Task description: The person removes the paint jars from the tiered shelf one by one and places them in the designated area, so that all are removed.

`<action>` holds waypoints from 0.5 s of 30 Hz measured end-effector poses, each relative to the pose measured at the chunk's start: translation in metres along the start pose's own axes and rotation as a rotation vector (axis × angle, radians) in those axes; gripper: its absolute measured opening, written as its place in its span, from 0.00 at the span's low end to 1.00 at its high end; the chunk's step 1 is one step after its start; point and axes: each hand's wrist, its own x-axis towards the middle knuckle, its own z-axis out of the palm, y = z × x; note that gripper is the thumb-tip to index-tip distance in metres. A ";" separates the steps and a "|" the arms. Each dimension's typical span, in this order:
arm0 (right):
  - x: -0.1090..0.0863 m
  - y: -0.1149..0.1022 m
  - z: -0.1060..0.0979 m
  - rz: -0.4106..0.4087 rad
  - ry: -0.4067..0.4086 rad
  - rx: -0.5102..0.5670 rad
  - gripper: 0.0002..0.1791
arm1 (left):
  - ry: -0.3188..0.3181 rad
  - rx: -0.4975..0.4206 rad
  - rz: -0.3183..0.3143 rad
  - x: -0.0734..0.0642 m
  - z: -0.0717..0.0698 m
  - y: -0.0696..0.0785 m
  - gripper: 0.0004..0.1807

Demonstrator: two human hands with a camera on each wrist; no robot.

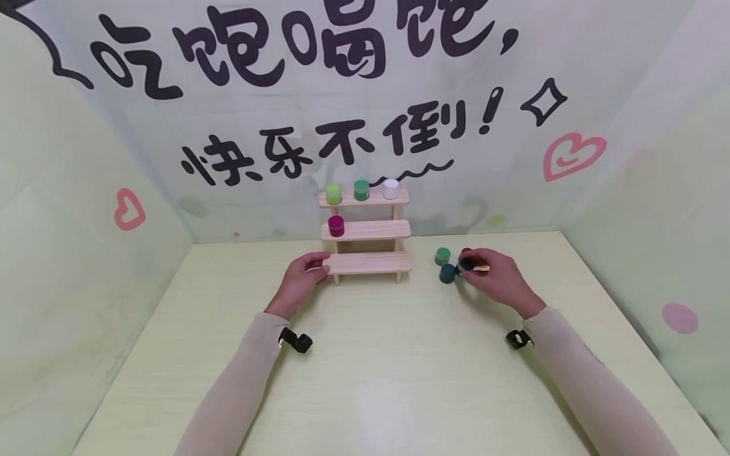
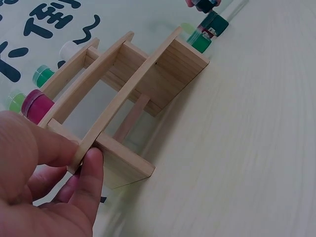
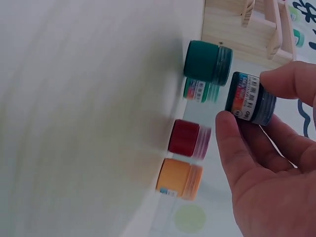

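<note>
My left hand (image 1: 301, 280) pinches the left end of the lowest board of a three-step wooden rack (image 1: 371, 262), thumb and fingers at the board's corner. On the rack's top step stand a light green paint jar (image 1: 333, 194), a green one (image 1: 362, 190) and a white one (image 1: 390, 189); a magenta jar (image 1: 336, 226) sits at the left of the middle step. To the right of the rack, my right hand (image 1: 497, 278) holds a dark blue paint jar (image 3: 245, 96) between thumb and fingers, its barcode label showing in the right wrist view. This jar is raised off the table.
Beside the held jar, a dark teal jar (image 1: 447, 273), a green jar (image 1: 442, 256), a red jar (image 3: 185, 138) and an orange jar (image 3: 175, 177) stand on the pale wooden table (image 1: 365, 367). A printed cloth backdrop (image 1: 274, 209) rises behind the rack and along both sides.
</note>
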 end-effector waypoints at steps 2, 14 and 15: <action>-0.002 0.002 -0.003 0.011 -0.016 -0.017 0.21 | 0.001 0.001 -0.001 0.000 0.000 0.000 0.22; -0.002 0.017 -0.011 0.086 -0.084 -0.168 0.23 | 0.003 0.006 -0.018 -0.003 0.001 0.002 0.21; -0.002 0.018 -0.011 0.090 -0.090 -0.177 0.23 | 0.003 0.006 -0.018 -0.003 0.001 0.003 0.21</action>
